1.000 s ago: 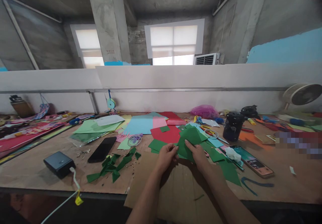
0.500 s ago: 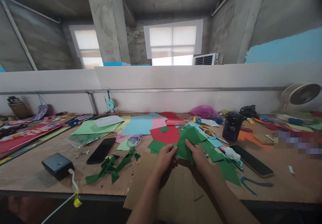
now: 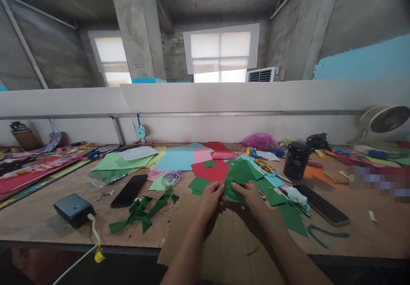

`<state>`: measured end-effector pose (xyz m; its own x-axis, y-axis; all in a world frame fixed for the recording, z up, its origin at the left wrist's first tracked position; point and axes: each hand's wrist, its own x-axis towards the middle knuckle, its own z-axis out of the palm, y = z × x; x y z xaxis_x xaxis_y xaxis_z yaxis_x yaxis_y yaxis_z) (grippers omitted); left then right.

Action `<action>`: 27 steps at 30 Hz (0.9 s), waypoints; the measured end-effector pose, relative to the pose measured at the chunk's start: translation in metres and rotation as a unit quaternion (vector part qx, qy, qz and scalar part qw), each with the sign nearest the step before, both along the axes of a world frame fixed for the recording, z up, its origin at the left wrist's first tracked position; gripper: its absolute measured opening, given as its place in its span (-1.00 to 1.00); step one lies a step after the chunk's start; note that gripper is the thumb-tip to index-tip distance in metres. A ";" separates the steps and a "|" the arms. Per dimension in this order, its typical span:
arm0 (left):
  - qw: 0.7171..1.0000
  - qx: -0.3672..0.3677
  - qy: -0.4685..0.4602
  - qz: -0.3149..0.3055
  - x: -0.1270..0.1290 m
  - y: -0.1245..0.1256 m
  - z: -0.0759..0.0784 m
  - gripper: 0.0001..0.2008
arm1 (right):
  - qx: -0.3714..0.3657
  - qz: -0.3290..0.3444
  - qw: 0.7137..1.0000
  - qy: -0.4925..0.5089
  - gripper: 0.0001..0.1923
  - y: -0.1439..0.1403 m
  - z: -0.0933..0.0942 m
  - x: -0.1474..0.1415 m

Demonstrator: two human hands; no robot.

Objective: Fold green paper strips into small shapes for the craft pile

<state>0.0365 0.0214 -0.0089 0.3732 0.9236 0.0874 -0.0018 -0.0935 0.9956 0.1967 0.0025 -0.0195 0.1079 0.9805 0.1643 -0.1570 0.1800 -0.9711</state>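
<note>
Both hands pinch one piece of green paper [image 3: 239,173] above a sheet of brown cardboard [image 3: 221,246]. My left hand [image 3: 211,197] grips its left edge between thumb and fingers. My right hand [image 3: 251,196] has thumb and fingers closed on the lower part of it, close to the left fingertips. The paper rises to a peak beyond my fingers and looks folded, though my hands hide its lower edge. More green sheets [image 3: 291,219] lie to the right of my right hand. To the left is a pile of small folded green paper pieces [image 3: 145,210].
Two phones [image 3: 130,191] lie flat, one on each side. A black charger box [image 3: 73,210] with a white cable sits at the left. Red paper [image 3: 208,173] and blue paper [image 3: 177,158] lie beyond my hands. A dark cup [image 3: 296,161] stands at the right, and a fan [image 3: 384,123] farther back.
My right thumb and fingers have slid down and left along the green paper, nearer my left fingertips. The left hand has barely moved.
</note>
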 end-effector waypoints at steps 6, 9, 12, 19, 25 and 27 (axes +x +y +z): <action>1.000 0.008 -0.006 0.001 0.000 0.004 -0.004 -0.57 | 0.007 -0.019 1.000 -0.009 -0.61 0.004 -0.002 0.002; 1.000 0.012 -0.007 -0.002 0.000 0.005 -0.005 -0.60 | 0.009 -0.013 1.000 0.003 -0.61 0.004 -0.002 0.002; 1.000 0.019 -0.006 -0.003 -0.001 0.004 -0.004 -0.61 | -0.005 0.006 1.000 0.019 -0.58 0.001 -0.001 0.001; 0.999 0.038 -0.003 -0.002 -0.001 0.006 -0.004 -0.57 | -0.027 -0.003 0.999 0.038 -0.60 -0.004 0.004 0.000; 0.999 0.020 -0.040 0.011 -0.005 0.009 -0.003 -0.52 | -0.016 -0.025 0.997 0.074 -0.59 -0.006 0.007 -0.001; 0.999 0.016 -0.045 0.013 -0.005 0.008 -0.002 -0.51 | -0.014 -0.034 0.996 0.076 -0.60 -0.005 0.008 -0.001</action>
